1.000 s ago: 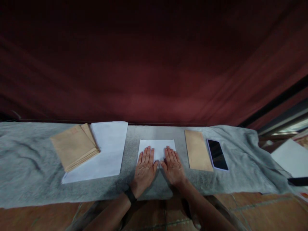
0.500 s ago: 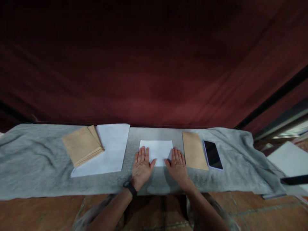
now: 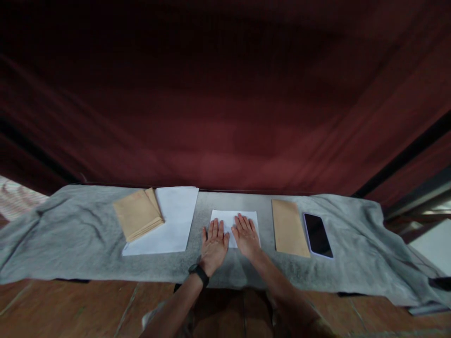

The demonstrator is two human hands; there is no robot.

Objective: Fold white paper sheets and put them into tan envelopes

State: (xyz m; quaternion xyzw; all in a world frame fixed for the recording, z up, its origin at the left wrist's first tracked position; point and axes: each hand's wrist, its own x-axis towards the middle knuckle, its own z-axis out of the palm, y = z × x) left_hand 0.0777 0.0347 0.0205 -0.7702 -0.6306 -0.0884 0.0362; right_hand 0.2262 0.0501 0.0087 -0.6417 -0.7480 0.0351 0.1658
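Observation:
A small white sheet of paper [image 3: 228,217], perhaps folded, lies flat in front of me on the grey cloth [image 3: 225,270]. My left hand [image 3: 213,246] rests palm down with fingers spread over the sheet's left part; a dark watch is on that wrist. Flat on the sheet's middle and right part, fingers outstretched, is my right hand [image 3: 245,236]. To the right lies a brown envelope [image 3: 289,229], apart from my hand. The paper beneath my palms is hidden.
Left of my hands, several brown envelopes [image 3: 137,213] overlap larger white sheets [image 3: 179,220]. A phone [image 3: 318,235] with a pale purple edge lies right of the single envelope. Dark red fabric [image 3: 225,141] hangs behind the cloth-covered surface. Tiled floor [image 3: 105,305] shows below.
My right hand has slid left from the sheet's right edge toward its middle, closer to my left hand. The left hand stays on the sheet. The whole view has shifted slightly.

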